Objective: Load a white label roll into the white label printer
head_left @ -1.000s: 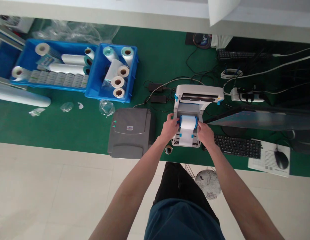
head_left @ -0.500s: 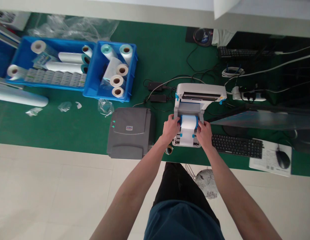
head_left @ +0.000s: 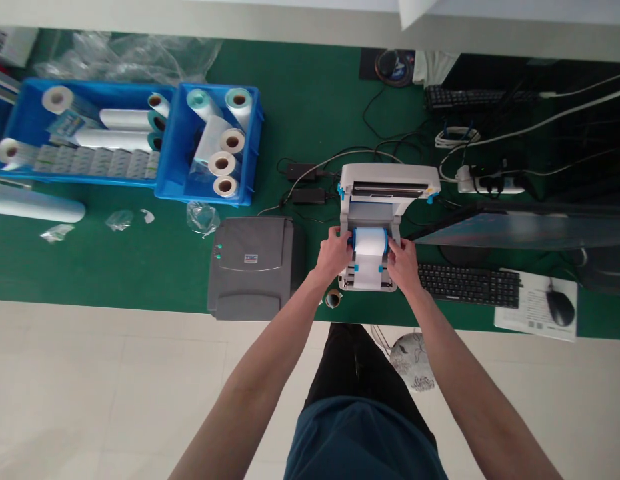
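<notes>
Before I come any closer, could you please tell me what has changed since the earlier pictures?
The right hand has shifted its pose slightly; nothing was visibly taken up or let go. The view moved, so things on the green desk appear slightly further left. Both hands, the left hand too, stayed beside the white paper roll with blue end discs, in the open pale-grey printer.
</notes>
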Available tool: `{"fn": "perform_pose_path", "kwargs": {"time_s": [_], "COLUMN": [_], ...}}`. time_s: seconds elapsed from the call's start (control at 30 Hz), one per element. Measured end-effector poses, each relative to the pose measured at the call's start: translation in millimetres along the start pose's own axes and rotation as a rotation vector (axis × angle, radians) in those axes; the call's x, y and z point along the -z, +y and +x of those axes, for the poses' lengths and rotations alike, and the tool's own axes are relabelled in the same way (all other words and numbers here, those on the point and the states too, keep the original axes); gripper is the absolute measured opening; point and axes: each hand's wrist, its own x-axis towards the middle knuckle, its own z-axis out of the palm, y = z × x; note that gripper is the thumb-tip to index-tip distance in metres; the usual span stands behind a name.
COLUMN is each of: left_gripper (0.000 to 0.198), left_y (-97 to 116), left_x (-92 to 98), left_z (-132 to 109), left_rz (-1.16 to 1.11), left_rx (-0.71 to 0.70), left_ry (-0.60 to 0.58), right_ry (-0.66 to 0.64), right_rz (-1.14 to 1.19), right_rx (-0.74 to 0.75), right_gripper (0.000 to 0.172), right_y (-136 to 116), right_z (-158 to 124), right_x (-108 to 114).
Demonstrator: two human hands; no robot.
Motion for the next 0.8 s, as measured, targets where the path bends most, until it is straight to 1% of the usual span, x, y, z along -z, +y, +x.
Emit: {"fn": "perform_pose_path", "kwargs": {"time_s": [0.17, 0.23, 0.3, 0.37, 0.43, 0.5, 0.53, 0.6, 0.67, 0.73, 0.8], "left_gripper": [0.045, 0.052, 0.066, 0.073, 0.068, 0.06, 0.058, 0.055, 0.053, 0.052, 0.055], "left_y": [-5, -7, -6, -2, 6, 13, 15, 18, 17, 14, 11], "left_x": [-1.3, 3.8, 12.4, 21.4, 26.7, 26.3, 24.4, 19.2, 14.8, 12.6, 12.2], "left_z": [-2, -4, -6, -3, 3, 14, 20, 29, 34, 35, 32], "left_rz": [-0.01, -0.02, -0.028, -0.022, -0.002, 0.023, 0.035, 0.057, 0.079, 0.094, 0.097], "left_rx": [-0.047, -0.084, -0.124, -0.201, -0.322, -0.424, -0.452, -0.464, -0.452, -0.428, -0.405], "left_ry": [-0.012, -0.022, -0.006, 0.026, 0.031, -0.004, -0.026, -0.059, -0.078, -0.086, -0.09], "right_ry": [-0.013, -0.011, 0.017, 0.09, 0.19, 0.23, 0.216, 0.131, 0.024, -0.046, -0.074], "right_rz": [0.073, 0.121, 0.172, 0.217, 0.255, 0.317, 0.366, 0.498, 0.653, 0.796, 0.917], "right_rx": [-0.016, -0.037, -0.097, -0.225, -0.429, -0.658, -0.768, -0.963, -1.091, -1.15, -1.156], "right_gripper": [0.044, 0.044, 0.048, 0.051, 0.055, 0.06, 0.057, 0.049, 0.044, 0.042, 0.038], "right_y": [-7, -13, -19, -26, -33, -39, -42, -48, -52, -55, -57], "right_z": [4, 2, -7, -28, -55, -83, -95, -111, -117, -117, -115], "right_x": [6, 10, 13, 12, 4, -11, -21, -41, -57, -64, -62]}}
